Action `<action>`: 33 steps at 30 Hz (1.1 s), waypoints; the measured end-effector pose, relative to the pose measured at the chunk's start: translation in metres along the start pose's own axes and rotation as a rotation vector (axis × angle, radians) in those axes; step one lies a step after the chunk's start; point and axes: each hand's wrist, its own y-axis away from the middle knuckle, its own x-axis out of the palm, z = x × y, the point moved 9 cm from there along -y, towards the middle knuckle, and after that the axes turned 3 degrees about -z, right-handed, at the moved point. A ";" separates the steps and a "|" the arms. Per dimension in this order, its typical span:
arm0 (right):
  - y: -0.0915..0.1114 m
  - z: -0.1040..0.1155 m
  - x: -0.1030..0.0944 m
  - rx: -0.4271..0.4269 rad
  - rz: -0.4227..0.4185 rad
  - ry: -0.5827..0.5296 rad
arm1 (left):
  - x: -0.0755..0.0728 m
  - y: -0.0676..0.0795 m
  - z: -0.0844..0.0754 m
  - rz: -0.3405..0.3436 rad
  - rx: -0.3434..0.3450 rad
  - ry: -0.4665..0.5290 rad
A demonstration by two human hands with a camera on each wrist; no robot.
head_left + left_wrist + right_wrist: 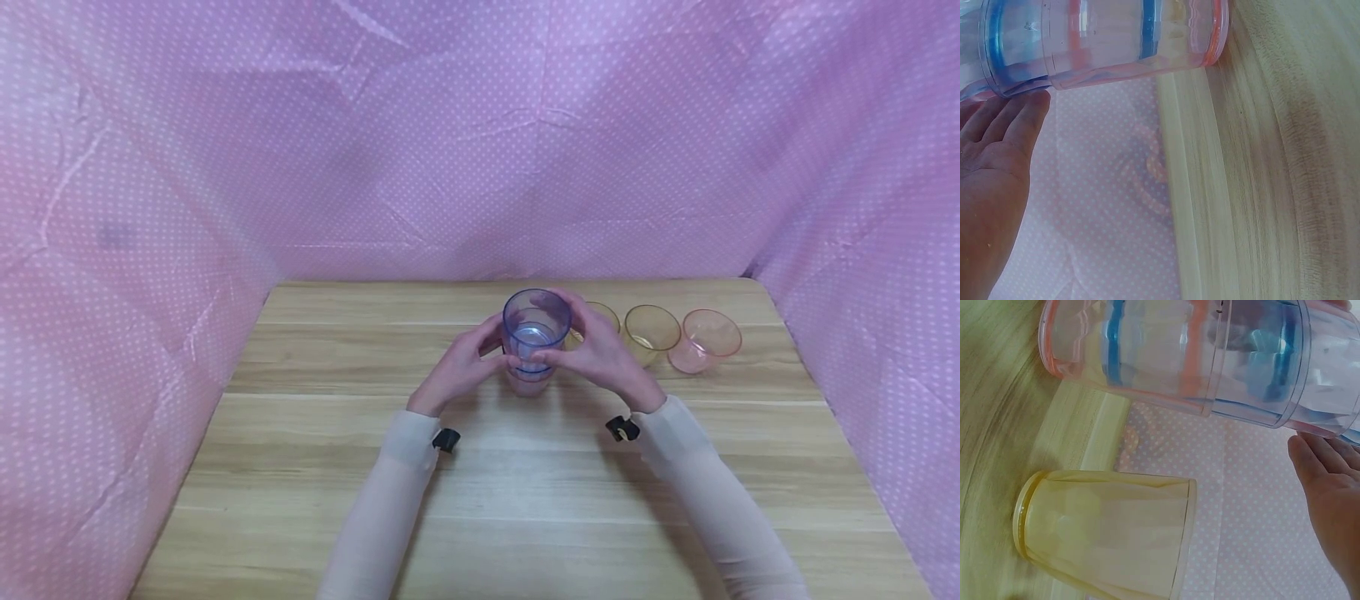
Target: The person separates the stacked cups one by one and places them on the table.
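A stack of clear nested cups stands upright near the far middle of the table. Its top is a blue-rimmed cup (537,310), and the lowest is a pink cup (528,387) with a red base ring (1215,37). Blue and red rings show through the walls between them. My left hand (463,363) grips the blue cup from the left, thumb at the front. From the right, my right hand (606,357) holds the same cup, thumb in front and fingers behind. Both wrist views show only part of each hand along the stack's side.
Right of the stack stand a yellow cup (1107,531), partly behind my right hand, another yellow cup (651,332) and a pink cup (708,340). They sit on a wooden table (525,500). Pink dotted cloth (420,167) hangs around the back and sides.
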 end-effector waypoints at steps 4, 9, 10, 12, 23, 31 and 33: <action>0.000 0.002 -0.002 -0.016 -0.021 -0.012 | 0.000 0.000 0.001 0.000 -0.007 -0.010; 0.000 0.005 -0.003 -0.037 -0.039 -0.027 | 0.000 0.001 0.001 0.001 -0.008 -0.034; 0.000 0.006 -0.004 -0.040 -0.046 -0.030 | 0.000 0.001 0.001 0.000 -0.005 -0.038; 0.000 0.007 -0.005 -0.048 -0.055 -0.040 | 0.000 0.001 0.001 -0.002 0.002 -0.038; 0.001 0.015 -0.008 -0.075 -0.083 -0.086 | 0.000 0.002 0.001 -0.008 -0.002 -0.026; 0.001 0.021 -0.010 -0.101 -0.098 -0.108 | 0.000 0.004 0.003 -0.012 -0.033 -0.021; 0.001 0.022 -0.011 -0.103 -0.105 -0.115 | 0.000 0.004 0.003 -0.010 -0.036 -0.014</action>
